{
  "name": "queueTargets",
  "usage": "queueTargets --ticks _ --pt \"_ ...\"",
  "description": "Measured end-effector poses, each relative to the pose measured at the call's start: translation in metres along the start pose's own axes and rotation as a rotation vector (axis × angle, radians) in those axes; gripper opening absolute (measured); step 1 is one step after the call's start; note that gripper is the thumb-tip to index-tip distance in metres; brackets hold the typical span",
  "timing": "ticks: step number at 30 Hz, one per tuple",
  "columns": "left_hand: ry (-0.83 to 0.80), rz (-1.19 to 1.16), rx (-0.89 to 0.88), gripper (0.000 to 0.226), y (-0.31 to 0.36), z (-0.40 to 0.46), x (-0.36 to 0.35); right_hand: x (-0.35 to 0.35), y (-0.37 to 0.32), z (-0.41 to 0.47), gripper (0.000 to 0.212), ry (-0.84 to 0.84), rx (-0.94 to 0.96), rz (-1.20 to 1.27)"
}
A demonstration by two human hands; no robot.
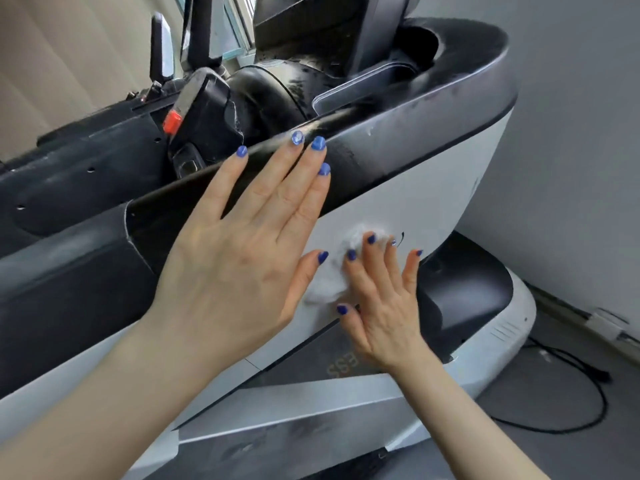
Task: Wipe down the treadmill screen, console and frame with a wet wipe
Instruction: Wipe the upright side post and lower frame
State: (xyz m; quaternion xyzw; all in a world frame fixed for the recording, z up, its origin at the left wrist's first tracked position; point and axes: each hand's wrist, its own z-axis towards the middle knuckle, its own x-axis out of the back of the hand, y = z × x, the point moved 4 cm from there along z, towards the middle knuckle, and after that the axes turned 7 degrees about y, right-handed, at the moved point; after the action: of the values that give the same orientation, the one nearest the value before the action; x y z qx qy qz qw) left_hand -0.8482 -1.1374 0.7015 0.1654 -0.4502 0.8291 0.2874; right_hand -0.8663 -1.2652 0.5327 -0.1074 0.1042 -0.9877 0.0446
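Note:
The treadmill console [426, 188] fills the view, with a dusty black top rim and a white side panel. My left hand [242, 251] lies flat with straight fingers against the black rim and the white panel. My right hand [384, 299] presses a crumpled white wet wipe [332, 275] against the white panel with spread, straight fingers. Most of the wipe is hidden under the fingers. A red safety key [172, 121] sits on the black console block to the upper left.
The treadmill's black and white motor cover [485, 306] lies below right. A black power cable [568, 396] loops on the grey floor beside the wall. Beige curtains [69, 46] hang at the upper left.

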Motion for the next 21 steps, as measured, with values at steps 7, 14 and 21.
queueTargets --ticks 7,14,21 --pt "-0.007 0.026 -0.009 0.064 0.001 0.000 -0.001 -0.008 -0.006 -0.007 0.066 0.022 -0.217 0.195" --pt "0.009 0.017 0.001 0.064 0.002 0.000 0.000 0.000 0.045 -0.016 0.060 0.011 -0.211 0.080" --pt "-0.001 0.016 -0.005 0.063 0.002 -0.001 0.001 -0.006 0.015 -0.021 0.062 -0.049 -0.024 0.120"
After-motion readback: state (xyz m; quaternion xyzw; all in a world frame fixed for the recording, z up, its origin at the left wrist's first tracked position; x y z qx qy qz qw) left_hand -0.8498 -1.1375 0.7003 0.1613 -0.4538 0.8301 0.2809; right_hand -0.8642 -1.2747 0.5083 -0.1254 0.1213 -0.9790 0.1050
